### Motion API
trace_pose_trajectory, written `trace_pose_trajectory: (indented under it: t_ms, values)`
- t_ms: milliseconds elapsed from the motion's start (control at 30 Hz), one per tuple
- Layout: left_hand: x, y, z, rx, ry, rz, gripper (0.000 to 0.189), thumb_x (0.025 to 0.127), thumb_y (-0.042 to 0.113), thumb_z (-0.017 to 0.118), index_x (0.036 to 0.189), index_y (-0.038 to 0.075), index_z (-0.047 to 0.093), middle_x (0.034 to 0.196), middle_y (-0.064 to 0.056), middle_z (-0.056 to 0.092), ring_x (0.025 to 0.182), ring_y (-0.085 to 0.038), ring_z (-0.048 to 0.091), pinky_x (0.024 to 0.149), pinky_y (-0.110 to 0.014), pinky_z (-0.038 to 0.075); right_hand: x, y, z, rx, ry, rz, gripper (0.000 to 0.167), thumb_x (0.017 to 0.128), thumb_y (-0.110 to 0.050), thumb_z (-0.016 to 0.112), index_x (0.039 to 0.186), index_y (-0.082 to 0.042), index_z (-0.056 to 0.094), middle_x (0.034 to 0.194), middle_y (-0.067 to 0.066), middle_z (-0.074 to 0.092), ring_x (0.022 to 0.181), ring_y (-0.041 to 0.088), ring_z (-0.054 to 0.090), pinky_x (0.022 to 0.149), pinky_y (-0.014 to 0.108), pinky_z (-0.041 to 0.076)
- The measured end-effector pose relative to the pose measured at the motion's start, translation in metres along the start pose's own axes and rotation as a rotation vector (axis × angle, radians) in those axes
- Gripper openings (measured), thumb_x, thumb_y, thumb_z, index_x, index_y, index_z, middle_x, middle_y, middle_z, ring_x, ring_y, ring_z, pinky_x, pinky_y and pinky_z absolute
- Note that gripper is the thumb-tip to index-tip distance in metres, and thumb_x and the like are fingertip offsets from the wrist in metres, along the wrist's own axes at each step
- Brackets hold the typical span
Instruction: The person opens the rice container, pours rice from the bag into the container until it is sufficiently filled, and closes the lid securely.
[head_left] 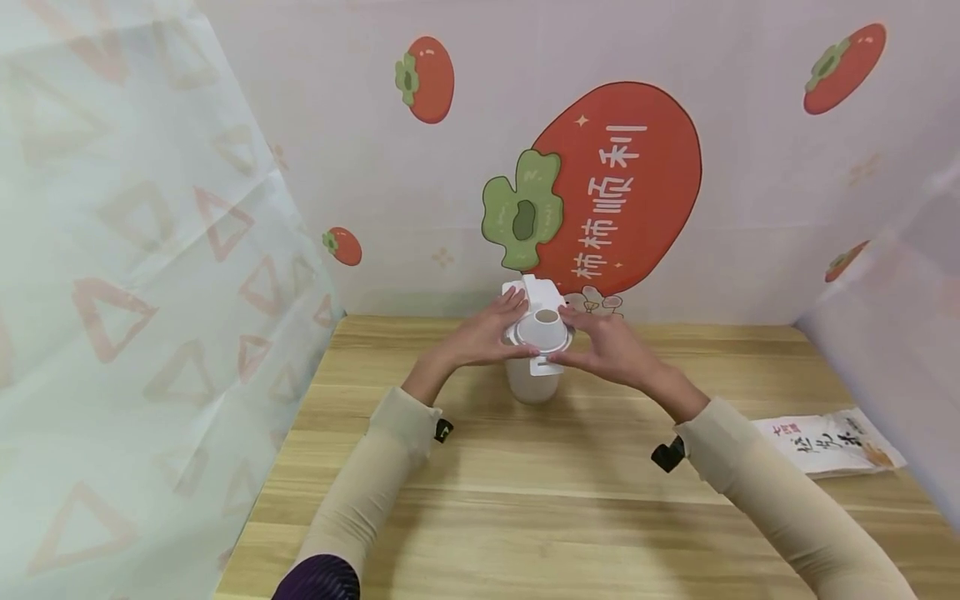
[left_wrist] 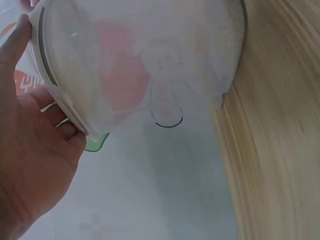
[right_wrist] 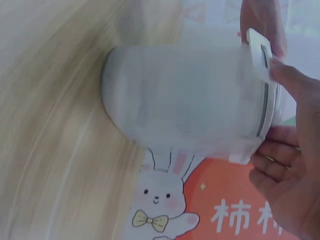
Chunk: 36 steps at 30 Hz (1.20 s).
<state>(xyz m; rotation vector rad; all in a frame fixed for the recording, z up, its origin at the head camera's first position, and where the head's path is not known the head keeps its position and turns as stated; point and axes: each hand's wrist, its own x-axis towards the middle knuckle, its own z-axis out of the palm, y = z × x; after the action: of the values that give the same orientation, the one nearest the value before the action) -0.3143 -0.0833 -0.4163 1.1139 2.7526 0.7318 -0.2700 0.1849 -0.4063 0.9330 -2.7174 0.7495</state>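
A translucent plastic storage jar [head_left: 532,385] stands upright near the back of the table. On top is its white lid [head_left: 542,335], with a raised round part and white side clasps [head_left: 546,367]. My left hand [head_left: 491,332] grips the lid's left rim, thumb in front and fingers behind. From the other side my right hand [head_left: 611,346] grips the rim. In the right wrist view, the right thumb [right_wrist: 295,80] lies at a clasp [right_wrist: 260,55] while the other fingers curl under the rim. A pale layer shows faintly at the jar's bottom in the left wrist view.
To the right, a white printed packet [head_left: 832,442] lies on the wooden table [head_left: 525,517]. A printed cloth wall [head_left: 360,167] stands right behind the jar, and patterned sheets [head_left: 150,333] close in both sides.
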Motion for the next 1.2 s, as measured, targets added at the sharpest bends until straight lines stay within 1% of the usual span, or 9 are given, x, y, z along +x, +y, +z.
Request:
trace_pose_trajectory:
  t_ms: [167, 300, 400, 633, 800, 900, 1000, 1133, 1200]
  values:
    - [0.0, -0.008, -0.002, -0.009, -0.005, 0.041, 0.101, 0.095, 0.054, 0.075, 0.166, 0.002, 0.025, 0.177, -0.012, 0.012, 0.164, -0.023, 0.003, 0.133, -0.037, 0.009, -0.001, -0.007, 0.006, -0.038, 0.069, -0.023, 0.087, 0.082, -0.05, 0.09, 0.144, 0.004, 0.061, 0.142, 0.021, 0.064, 0.122, 0.038, 0.069, 0.099, 0.052, 0.059]
    - [0.0, -0.011, -0.003, -0.026, -0.006, 0.059, 0.101, 0.094, 0.052, 0.077, 0.165, 0.003, 0.027, 0.177, -0.012, 0.013, 0.164, -0.023, 0.003, 0.133, -0.037, 0.009, -0.001, -0.009, 0.008, -0.077, 0.109, -0.043, 0.088, 0.08, -0.051, 0.091, 0.141, 0.006, 0.063, 0.138, 0.023, 0.066, 0.117, 0.04, 0.071, 0.095, 0.052, 0.061]
    - [0.001, -0.012, -0.004, -0.027, -0.013, 0.061, 0.101, 0.094, 0.052, 0.077, 0.165, 0.003, 0.026, 0.177, -0.01, 0.013, 0.164, -0.022, 0.003, 0.132, -0.035, 0.009, -0.001, -0.01, 0.009, -0.098, 0.126, -0.052, 0.088, 0.08, -0.052, 0.091, 0.14, 0.006, 0.065, 0.135, 0.024, 0.067, 0.113, 0.04, 0.073, 0.093, 0.051, 0.061]
    - [0.0, -0.012, -0.006, -0.043, -0.028, 0.063, 0.099, 0.094, 0.051, 0.077, 0.166, 0.004, 0.027, 0.177, -0.008, 0.012, 0.165, -0.022, 0.002, 0.133, -0.036, 0.009, 0.0, -0.01, 0.012, -0.124, 0.15, -0.07, 0.086, 0.079, -0.052, 0.091, 0.138, 0.007, 0.066, 0.13, 0.023, 0.072, 0.099, 0.036, 0.078, 0.083, 0.049, 0.065]
    - [-0.002, -0.011, -0.006, -0.044, -0.027, 0.064, 0.099, 0.095, 0.051, 0.076, 0.166, 0.004, 0.026, 0.177, -0.008, 0.012, 0.164, -0.022, 0.002, 0.133, -0.036, 0.008, -0.001, -0.01, 0.016, -0.131, 0.187, -0.101, 0.084, 0.079, -0.049, 0.092, 0.137, 0.007, 0.067, 0.128, 0.024, 0.073, 0.094, 0.035, 0.078, 0.08, 0.047, 0.065]
    - [-0.004, -0.01, -0.006, -0.046, -0.023, 0.059, 0.099, 0.096, 0.051, 0.075, 0.167, 0.004, 0.025, 0.177, -0.008, 0.012, 0.165, -0.022, 0.002, 0.133, -0.036, 0.008, -0.003, -0.011, 0.019, -0.123, 0.204, -0.102, 0.085, 0.079, -0.048, 0.092, 0.138, 0.008, 0.066, 0.132, 0.025, 0.07, 0.099, 0.038, 0.078, 0.083, 0.049, 0.065]
    - [-0.006, -0.008, -0.006, -0.033, -0.018, 0.05, 0.099, 0.096, 0.054, 0.073, 0.167, 0.005, 0.024, 0.177, -0.008, 0.012, 0.165, -0.022, 0.003, 0.133, -0.037, 0.01, -0.004, -0.01, 0.02, -0.117, 0.198, -0.085, 0.086, 0.081, -0.049, 0.091, 0.14, 0.007, 0.064, 0.137, 0.025, 0.067, 0.109, 0.042, 0.075, 0.089, 0.053, 0.063]
    - [-0.007, -0.004, -0.007, -0.003, -0.017, 0.021, 0.102, 0.095, 0.062, 0.07, 0.167, 0.006, 0.025, 0.178, -0.007, 0.011, 0.165, -0.022, 0.005, 0.132, -0.038, 0.012, -0.006, -0.007, 0.016, -0.067, 0.135, -0.057, 0.087, 0.083, -0.047, 0.09, 0.145, 0.005, 0.06, 0.146, 0.024, 0.062, 0.126, 0.044, 0.066, 0.102, 0.058, 0.056]
    - [-0.007, -0.001, -0.007, 0.012, -0.018, 0.005, 0.104, 0.094, 0.065, 0.07, 0.167, 0.006, 0.025, 0.177, -0.008, 0.011, 0.165, -0.022, 0.006, 0.132, -0.038, 0.012, -0.007, -0.003, 0.013, -0.032, 0.093, -0.037, 0.088, 0.084, -0.044, 0.09, 0.149, 0.004, 0.057, 0.151, 0.023, 0.059, 0.134, 0.044, 0.061, 0.108, 0.061, 0.051]
